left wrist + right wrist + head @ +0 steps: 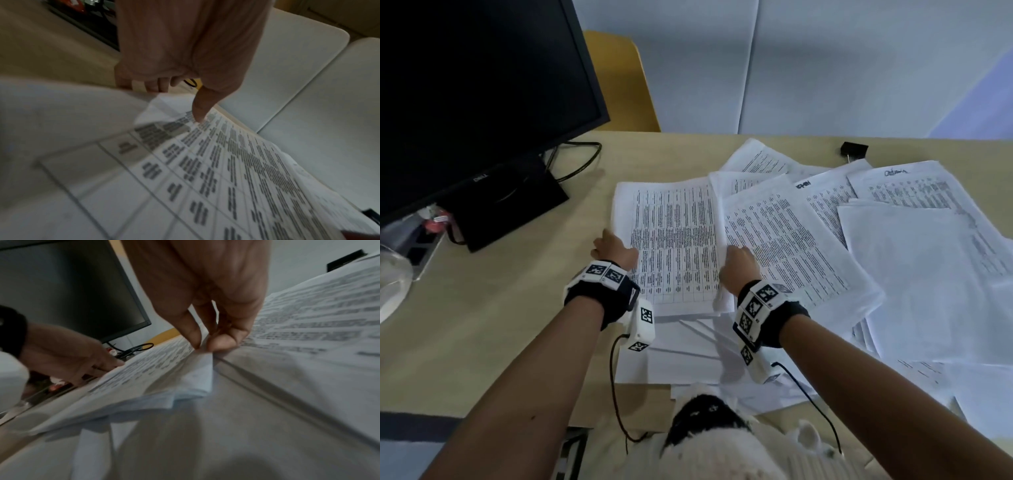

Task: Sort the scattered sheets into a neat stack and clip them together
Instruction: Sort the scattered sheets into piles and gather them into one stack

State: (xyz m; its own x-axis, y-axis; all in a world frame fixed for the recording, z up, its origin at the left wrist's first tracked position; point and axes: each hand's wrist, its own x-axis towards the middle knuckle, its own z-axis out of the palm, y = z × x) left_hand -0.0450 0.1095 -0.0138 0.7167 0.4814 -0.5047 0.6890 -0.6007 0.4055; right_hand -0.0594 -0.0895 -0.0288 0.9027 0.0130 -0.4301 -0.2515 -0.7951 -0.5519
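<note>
Head view gives me the desk (482, 342) with printed sheets (914, 274) fanned loosely over its right half, overlapping at odd angles, some face up with tables of text, some blank side up. I have a stack (674, 240) gathered at the left of the spread, lifted a little off the papers under it, its printed table facing up. My left hand (613, 251) holds the stack's left edge: on the left wrist view the thumb (200, 105) presses down on the printed top and the other fingers (152, 84) curl under the edge. My right hand (738, 270) grasps the stack's right edge; the right wrist view shows the thumb (223, 340) and a finger pinching several layered sheets, whose near corners sag and splay unevenly below. A loose printed sheet (787, 240) lies just right of that hand, partly over the stack's edge. A black binder clip (854, 150) sits on the bare desk at the far side, beyond the papers and apart from both hands. A dark monitor (476, 96) stands at the far left on its stand, with a cable (582, 164) looping behind it. A yellow chair (619, 78) shows behind the desk.
</note>
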